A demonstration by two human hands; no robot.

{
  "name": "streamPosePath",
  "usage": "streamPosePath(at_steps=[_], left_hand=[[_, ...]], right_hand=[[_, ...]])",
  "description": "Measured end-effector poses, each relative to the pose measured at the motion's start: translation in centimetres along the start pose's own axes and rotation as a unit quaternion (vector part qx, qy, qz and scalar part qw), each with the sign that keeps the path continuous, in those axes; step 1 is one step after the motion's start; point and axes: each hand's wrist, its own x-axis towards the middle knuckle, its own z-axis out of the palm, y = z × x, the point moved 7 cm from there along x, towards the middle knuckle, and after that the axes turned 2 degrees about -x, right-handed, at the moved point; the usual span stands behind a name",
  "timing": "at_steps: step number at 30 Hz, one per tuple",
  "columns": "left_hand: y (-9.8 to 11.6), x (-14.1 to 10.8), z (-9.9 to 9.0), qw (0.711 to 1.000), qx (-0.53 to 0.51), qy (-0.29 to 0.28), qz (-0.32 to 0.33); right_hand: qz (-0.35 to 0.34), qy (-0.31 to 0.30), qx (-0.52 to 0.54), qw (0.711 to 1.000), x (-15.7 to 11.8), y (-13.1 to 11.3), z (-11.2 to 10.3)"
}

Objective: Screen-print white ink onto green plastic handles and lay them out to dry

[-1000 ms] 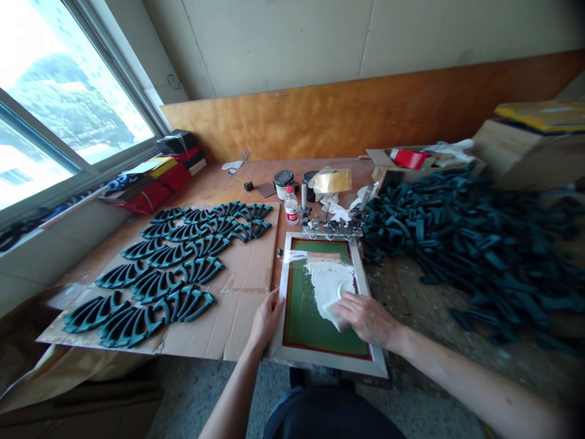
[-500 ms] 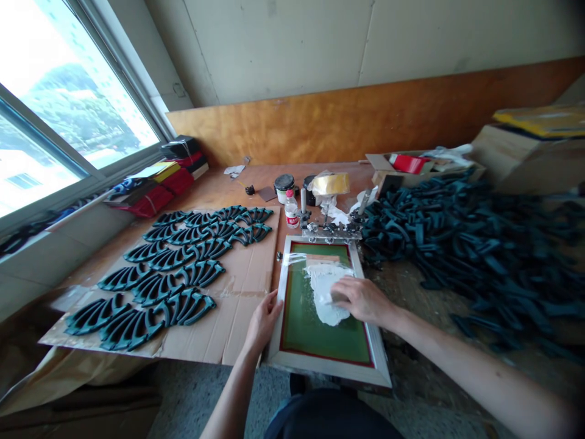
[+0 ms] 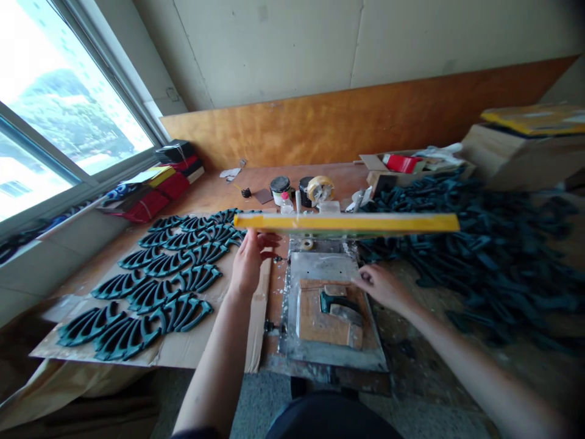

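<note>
A hinged screen frame (image 3: 347,223) stands raised, and only its yellow edge shows, with the mesh hidden. My left hand (image 3: 250,262) is under its left end, fingers spread and near or touching the frame. Beneath it lies a scuffed metal print bed (image 3: 324,268) with a cardboard jig (image 3: 315,323). A dark green curved part (image 3: 336,301) rests on the jig, partly under a grey-white piece (image 3: 346,314). My right hand (image 3: 381,286) is at the bed's right side, fingers together and close to that part, holding nothing visible.
Rows of teal curved parts (image 3: 169,262) lie on a cardboard sheet (image 3: 237,317) to the left. A heap of dark parts (image 3: 461,244) fills the right. Ink jars (image 3: 280,189), a tape roll (image 3: 320,189) and a small bottle (image 3: 286,204) stand behind the frame.
The screen frame has swung up from lying flat, exposing the metal bed and green part and hiding the white paste. My left hand has risen under it; my right has left the mesh.
</note>
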Motion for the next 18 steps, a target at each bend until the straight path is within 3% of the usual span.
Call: streamPosePath(at_steps=[3, 5, 7, 9, 11, 13, 15, 17, 18], left_hand=[[-0.3, 0.4, 0.7, 0.998, -0.037, 0.047, 0.015], [-3.4, -1.9, 0.7, 0.995, -0.035, 0.085, -0.031], [-9.4, -6.2, 1.9, 0.982, -0.009, 0.035, -0.188], [-15.8, -12.0, 4.0, 0.921, 0.014, -0.088, -0.38], [-19.3, -14.9, 4.0, 0.911, -0.02, -0.073, -0.405], [-20.8, -14.9, 2.2, 0.925, -0.018, -0.01, -0.38], [-20.7, -12.7, -1.6, 0.939, 0.082, 0.036, -0.332], [-19.4, -9.6, -6.2, 0.932, 0.255, 0.044, -0.255], [-18.7, -8.3, -8.3, 0.914, 0.339, 0.031, -0.219]], right_hand=[[-0.026, -0.076, -0.011, 0.997, -2.9, -2.2, 5.1], [0.018, -0.107, -0.014, 0.994, -3.8, -3.5, 6.5], [0.077, -0.108, 0.016, 0.991, -4.3, -5.2, 6.4], [0.092, -0.066, 0.058, 0.992, -4.8, -7.9, 5.3], [0.012, -0.026, 0.101, 0.994, -5.2, -11.0, 4.1], [-0.103, -0.022, 0.134, 0.985, -5.8, -12.1, 3.2], [-0.13, -0.023, 0.103, 0.986, -6.2, -8.3, 2.3], [-0.025, -0.014, -0.019, 0.999, -6.5, 0.4, 1.1], [0.045, -0.025, -0.096, 0.994, -7.1, 5.5, 0.6]])
